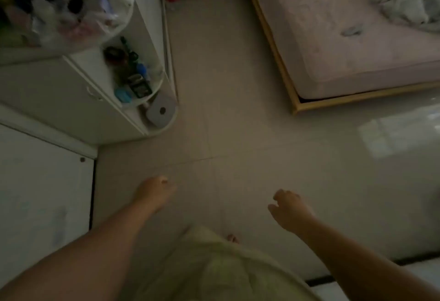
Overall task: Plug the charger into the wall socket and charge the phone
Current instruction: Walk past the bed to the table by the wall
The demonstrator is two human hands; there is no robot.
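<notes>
Pale glossy tile point(238, 122) is all that lies under my hands; no charger, phone or wall socket shows anywhere in this dim, blurred view, so I cannot say where they are. My left hand point(156, 191) hangs over the floor with fingers loosely curled, holding nothing; my right hand point(289, 207) hangs well apart from it, fingers half bent and parted, also holding nothing. Further out, on my left, a white corner shelf point(152, 91) carries small bottles and boxes, too smeared to name, with a white boxy gadget point(162, 111) on its lowest tier; on my right the bed point(357, 45) has a pink sheet and rumpled cloth. I judge the task barely begun: I must first find the charger. The risk is the gloom; I could grab the wrong item from that crowded shelf, knock bottles off it, or slip on the shiny tile.
</notes>
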